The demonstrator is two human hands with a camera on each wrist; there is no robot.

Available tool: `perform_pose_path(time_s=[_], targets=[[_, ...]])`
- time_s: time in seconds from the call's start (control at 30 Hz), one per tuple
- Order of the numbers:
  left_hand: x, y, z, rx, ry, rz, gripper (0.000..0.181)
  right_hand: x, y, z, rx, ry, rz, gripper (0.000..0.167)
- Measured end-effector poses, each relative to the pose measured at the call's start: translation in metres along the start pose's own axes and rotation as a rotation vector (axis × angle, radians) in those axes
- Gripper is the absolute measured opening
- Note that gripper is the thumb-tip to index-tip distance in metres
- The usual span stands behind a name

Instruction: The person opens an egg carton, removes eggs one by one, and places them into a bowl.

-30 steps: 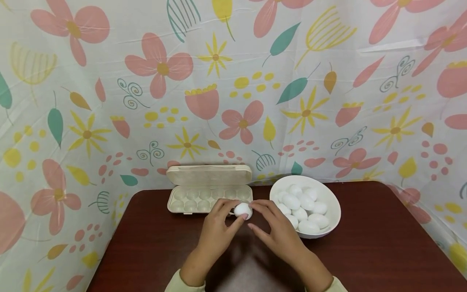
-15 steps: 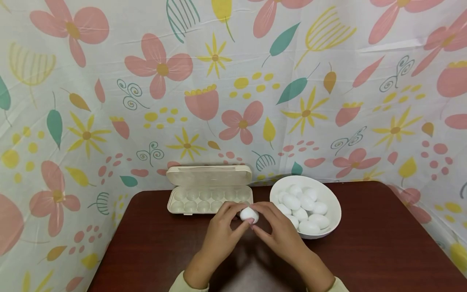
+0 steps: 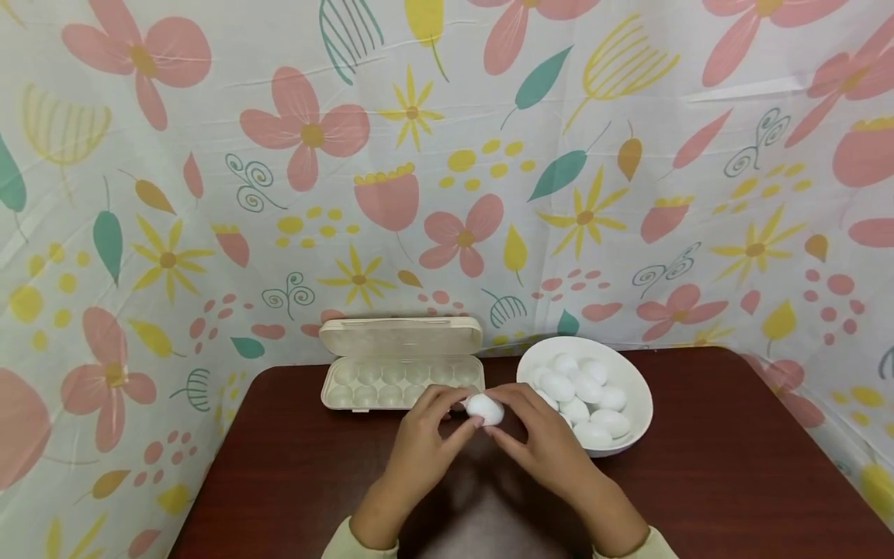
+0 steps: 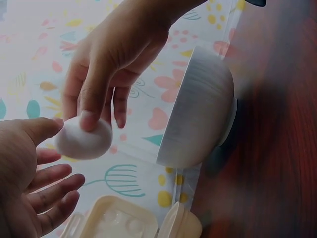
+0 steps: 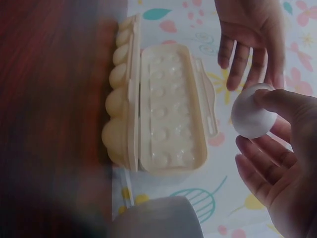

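Between both hands hangs a white egg (image 3: 485, 410), raised off the table. My right hand (image 3: 548, 435) pinches it between thumb and fingers; the right wrist view shows the thumb pressed on the egg (image 5: 253, 111). At its other side, my left hand (image 3: 424, 435) has its thumb tip against or very near the shell. The other left fingers spread loosely in the left wrist view. Behind the left hand stands a cream egg carton (image 3: 377, 397), lid raised, its visible cups without eggs. A white bowl (image 3: 639, 388) heaped with several white eggs (image 3: 587, 388) sits right of the hands.
The dark red-brown table (image 3: 726, 466) extends on both sides of the forearms. A flower-patterned cloth (image 3: 447, 233) hangs directly behind the table, close to the carton and bowl.
The egg has shifted slightly right, away from the left fingers. The right thumb and fingers have closed in on it, where earlier the left hand held it. Carton and bowl stay put.
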State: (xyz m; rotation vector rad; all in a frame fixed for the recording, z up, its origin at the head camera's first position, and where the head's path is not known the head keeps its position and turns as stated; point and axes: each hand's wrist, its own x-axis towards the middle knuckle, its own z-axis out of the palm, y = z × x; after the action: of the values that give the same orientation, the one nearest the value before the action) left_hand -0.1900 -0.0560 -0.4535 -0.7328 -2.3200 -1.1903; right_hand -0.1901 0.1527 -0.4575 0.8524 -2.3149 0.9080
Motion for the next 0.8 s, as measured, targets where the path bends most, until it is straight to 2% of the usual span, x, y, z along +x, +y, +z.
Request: perform_pose_path(time_s=[0.2,0.5,0.67,0.8], targets=[[0.001,-0.002,-0.002,0.008,0.022,-0.012,0.037,0.001,0.006,-0.009,-0.049,-0.014,0.057,0.050],[0.002,-0.002,-0.005,0.048,0.015,-0.043,0.036,-0.001,0.017,-0.017,-0.065,0.042,0.046,0.051],[0.002,-0.004,-0.005,0.085,0.009,-0.057,0.036,-0.002,0.025,-0.024,-0.063,0.025,0.072,0.048],[0.003,-0.006,-0.004,0.117,0.000,-0.067,0.036,-0.004,0.032,-0.028,-0.101,0.012,0.107,0.045]])
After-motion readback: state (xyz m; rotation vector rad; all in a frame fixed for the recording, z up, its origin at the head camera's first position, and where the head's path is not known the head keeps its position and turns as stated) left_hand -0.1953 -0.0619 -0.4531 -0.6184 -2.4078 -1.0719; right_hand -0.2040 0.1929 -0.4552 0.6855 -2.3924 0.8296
